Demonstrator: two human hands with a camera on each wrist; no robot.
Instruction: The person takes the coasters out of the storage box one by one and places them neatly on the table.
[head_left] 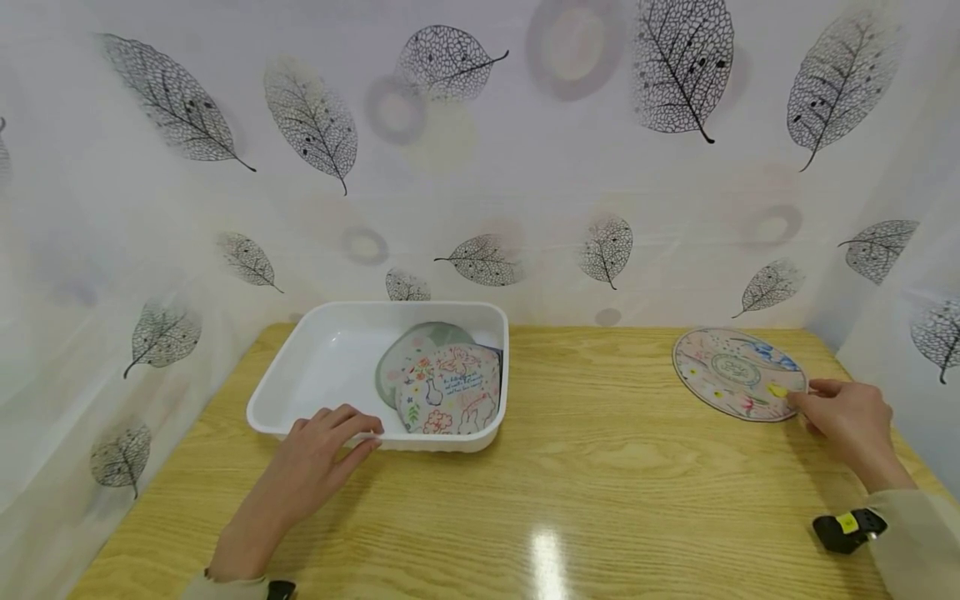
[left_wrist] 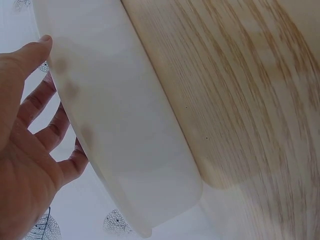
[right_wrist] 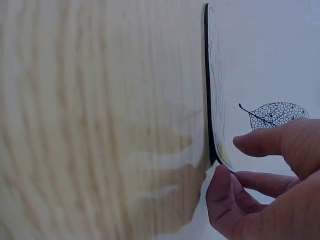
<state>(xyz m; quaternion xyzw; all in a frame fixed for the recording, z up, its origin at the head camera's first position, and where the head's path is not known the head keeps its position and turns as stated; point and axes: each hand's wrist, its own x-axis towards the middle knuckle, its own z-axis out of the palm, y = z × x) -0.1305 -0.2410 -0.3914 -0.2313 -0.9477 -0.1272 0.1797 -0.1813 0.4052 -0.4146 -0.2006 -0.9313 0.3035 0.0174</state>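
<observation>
A white plastic basin (head_left: pixel 315 367) sits at the left of the table. My left hand (head_left: pixel 322 458) holds its front rim, with the thumb on one side and the fingers on the other; in the left wrist view the fingertips cast dark spots on the basin wall (left_wrist: pixel 125 135). At the far right lies a round floral mat (head_left: pixel 705 375) with a dark underside. My right hand (head_left: pixel 851 421) has the near right edge of the mat between its fingers. In the right wrist view, that edge of the mat (right_wrist: pixel 215 110) curves up slightly, with one fingertip beneath it.
Inside the basin, a mat with drawn flowers and writing (head_left: pixel 450 392) overlaps a green one (head_left: pixel 393 358). A leaf-printed curtain (head_left: pixel 525 167) encloses the wooden table (head_left: pixel 600 483) at the back and sides.
</observation>
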